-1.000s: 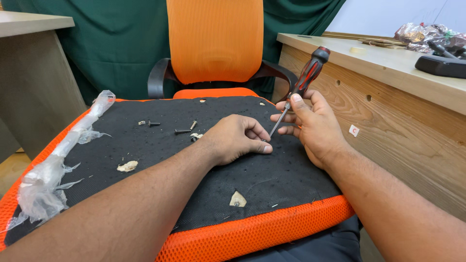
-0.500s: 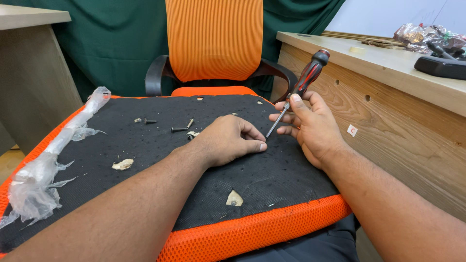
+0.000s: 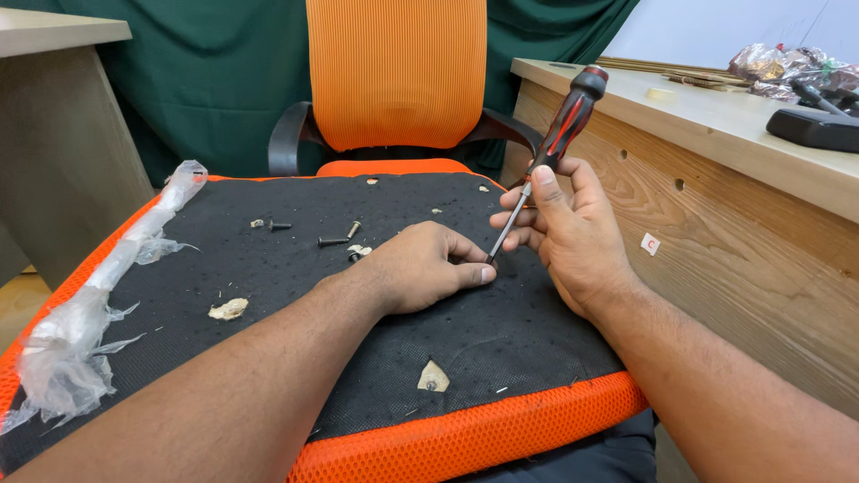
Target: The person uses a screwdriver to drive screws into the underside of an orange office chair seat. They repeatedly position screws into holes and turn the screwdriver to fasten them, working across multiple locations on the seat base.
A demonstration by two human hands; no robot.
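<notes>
We look down at an upturned orange chair seat whose black fabric underside (image 3: pixel 268 295) faces us. Along its left edge lies a crumpled clear plastic wrap (image 3: pixel 98 304). Further right, toward the far side, a few loose black screws (image 3: pixel 332 241) sit on the fabric, with pale foam scraps (image 3: pixel 229 309) nearer to us. In the middle, our left hand (image 3: pixel 420 268) rests palm down on the fabric, its fingers (image 3: pixel 472 274) curled together, the tips just beside the screwdriver's tip. To the right, our right hand (image 3: pixel 573 237) has its fingers clamped on the metal shaft of a red-and-black-handled screwdriver (image 3: pixel 565 121), which tilts up to the right, tip down on the fabric. At the far right stands a wooden worktop (image 3: pixel 716 116). An orange mesh chair back (image 3: pixel 396 72) rises behind.
</notes>
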